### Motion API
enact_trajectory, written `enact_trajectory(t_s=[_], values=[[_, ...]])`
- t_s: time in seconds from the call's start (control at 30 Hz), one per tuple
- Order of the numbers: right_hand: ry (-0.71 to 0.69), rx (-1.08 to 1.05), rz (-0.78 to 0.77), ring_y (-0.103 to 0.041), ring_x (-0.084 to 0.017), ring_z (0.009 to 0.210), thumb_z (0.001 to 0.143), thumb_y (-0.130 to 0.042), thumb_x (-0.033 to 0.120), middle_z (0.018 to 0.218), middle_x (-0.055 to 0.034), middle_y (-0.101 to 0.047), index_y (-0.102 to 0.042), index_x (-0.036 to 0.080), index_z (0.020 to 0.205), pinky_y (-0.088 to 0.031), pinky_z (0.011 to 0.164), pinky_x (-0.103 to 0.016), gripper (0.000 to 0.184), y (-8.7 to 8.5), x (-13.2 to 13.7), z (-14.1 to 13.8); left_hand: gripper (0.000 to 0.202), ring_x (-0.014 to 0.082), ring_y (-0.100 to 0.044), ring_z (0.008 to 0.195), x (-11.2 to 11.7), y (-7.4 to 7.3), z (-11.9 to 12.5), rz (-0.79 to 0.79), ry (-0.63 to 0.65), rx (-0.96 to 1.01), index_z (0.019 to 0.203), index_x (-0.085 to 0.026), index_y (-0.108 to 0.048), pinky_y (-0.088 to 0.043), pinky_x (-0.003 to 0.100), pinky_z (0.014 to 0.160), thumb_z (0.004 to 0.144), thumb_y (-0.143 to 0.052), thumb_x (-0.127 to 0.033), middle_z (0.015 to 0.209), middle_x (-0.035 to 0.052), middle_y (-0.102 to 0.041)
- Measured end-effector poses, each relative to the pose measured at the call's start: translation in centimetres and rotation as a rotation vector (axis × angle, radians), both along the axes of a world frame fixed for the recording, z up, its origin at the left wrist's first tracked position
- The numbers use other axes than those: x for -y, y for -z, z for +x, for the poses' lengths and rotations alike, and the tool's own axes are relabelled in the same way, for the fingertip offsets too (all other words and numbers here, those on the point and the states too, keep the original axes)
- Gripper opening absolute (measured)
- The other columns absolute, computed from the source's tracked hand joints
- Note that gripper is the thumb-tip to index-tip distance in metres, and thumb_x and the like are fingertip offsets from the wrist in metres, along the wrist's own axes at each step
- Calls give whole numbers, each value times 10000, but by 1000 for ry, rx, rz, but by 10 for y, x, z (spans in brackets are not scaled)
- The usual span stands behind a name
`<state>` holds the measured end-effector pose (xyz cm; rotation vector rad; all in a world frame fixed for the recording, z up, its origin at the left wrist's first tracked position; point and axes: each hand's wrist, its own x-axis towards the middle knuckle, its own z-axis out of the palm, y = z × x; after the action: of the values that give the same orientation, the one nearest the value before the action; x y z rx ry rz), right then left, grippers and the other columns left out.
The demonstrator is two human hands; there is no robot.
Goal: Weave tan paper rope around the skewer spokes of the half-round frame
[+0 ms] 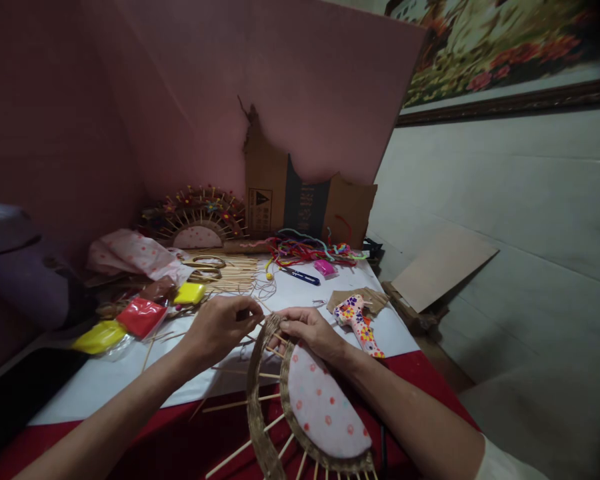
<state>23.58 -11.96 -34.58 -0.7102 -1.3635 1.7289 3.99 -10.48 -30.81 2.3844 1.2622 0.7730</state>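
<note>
Fan (286, 395), half-round, lies slantwise at the near side of the table, its long axis running from a far left end between the hands down to a near right end at the bottom of the view. The straight side of its dotted pad (326, 405) faces up and right toward the right forearm, while the curved side and the thin sticks (241, 403) point left and down toward the person. The right hand (307, 331) holds the far end of the braided outer band (254, 393), thumb on top; the left hand (223, 328) is just beside that end, on its left, thumb and fingertips drawn narrow, though at this size I cannot tell whether they pinch anything. Most of the fan sits over the front edge, where white sheet (70, 393) gives way to red cloth (410, 373), and its lowest part leaves the view. Beyond the hands, white sheet shows up to the knife (303, 275); packets (141, 317) crowd the left side, a flowered stuffed toy (355, 320) lies right of the right hand, and cardboard (267, 177) stands at the back.
</note>
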Motion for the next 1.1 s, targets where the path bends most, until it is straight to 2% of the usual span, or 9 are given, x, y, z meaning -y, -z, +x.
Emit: enact_trajectory(t_s=[0.33,0.53,0.63,0.8,1.1], values=[[16,-27,-3,-572,-100,537,745,-608,308,628,-45,-669,-646,97,930,-423,575,-238,283,5,-1,-2,127,87,-440,479,2,6,0,97,-29,17,719,-201,-662,-309,205,481,768,-559,-258,534,-34,-559],[14,-49,-22,-582,-106,548,719,-635,296,627,-40,-666,-637,97,908,-432,571,-234,275,0,1,-2,101,86,-509,590,4,13,2,321,-24,71,719,-185,-617,-360,204,548,793,-549,-195,767,5,-601],[19,-51,-16,-583,-103,553,729,-625,286,658,-47,-675,-631,97,930,-436,574,-235,276,0,2,-3,77,88,-546,644,4,17,0,315,30,67,761,-192,-601,-381,199,574,802,-539,-172,837,5,-622],[32,-34,-12,-576,-92,544,736,-619,279,626,-27,-661,-628,100,931,-436,577,-228,265,0,2,-4,72,108,-585,664,5,23,-3,302,66,-6,815,-197,-587,-406,215,592,807,-526,-159,779,-10,-651],[45,-63,-34,-608,-102,594,712,-653,298,724,-42,-684,-624,119,971,-443,580,-231,316,3,2,-4,78,112,-586,677,10,20,-2,319,95,2,812,-195,-576,-420,223,600,818,-507,-158,776,-6,-644]])
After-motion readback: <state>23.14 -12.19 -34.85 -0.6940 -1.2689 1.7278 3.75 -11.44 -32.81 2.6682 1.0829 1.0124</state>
